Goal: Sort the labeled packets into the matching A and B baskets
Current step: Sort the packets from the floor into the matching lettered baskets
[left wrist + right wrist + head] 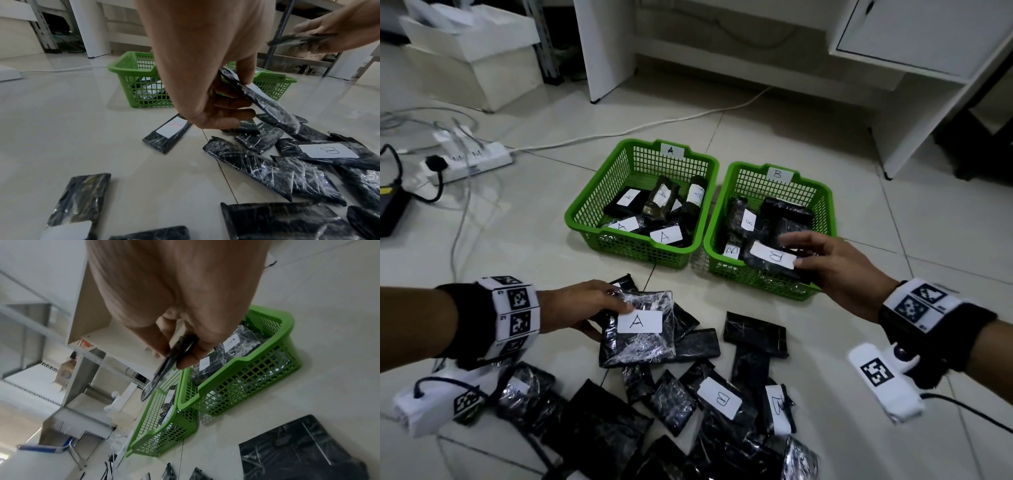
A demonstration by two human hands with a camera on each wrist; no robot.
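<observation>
Black, plastic-wrapped packets with white letter labels are the things being sorted. One marked B (774, 260) is pinched at its edge between the thumb and fingers of the right hand (835, 270), held flat just above the near end of the B basket (825, 205) — the right wrist view shows it edge-on, clamped between thumb and fingertips (189, 360). A second packet, marked A (638, 329), is gripped by the left hand (582, 308), thumb on its upper face and fingers curled beneath; it is lifted at a tilt over the loose heap on the floor, near the front of the A basket (592, 205).

Both baskets are green plastic mesh and stand side by side, touching or nearly so, each with a lettered tag on its far rim. Several A-labelled packets lie in the left one; the right one holds packets marked B, some with no label showing.

Closer to the person, the pile of unsorted packets (688, 404) spreads over the pale floor tiles (893, 240), overlapping one another — two show a B, most lie label-down. One packet with a red A (167, 134) lies a little apart, just under the left hand.

Beyond the baskets are a white power strip (472, 161) with cables, a white box (472, 51) and the legs of white furniture (606, 48).
</observation>
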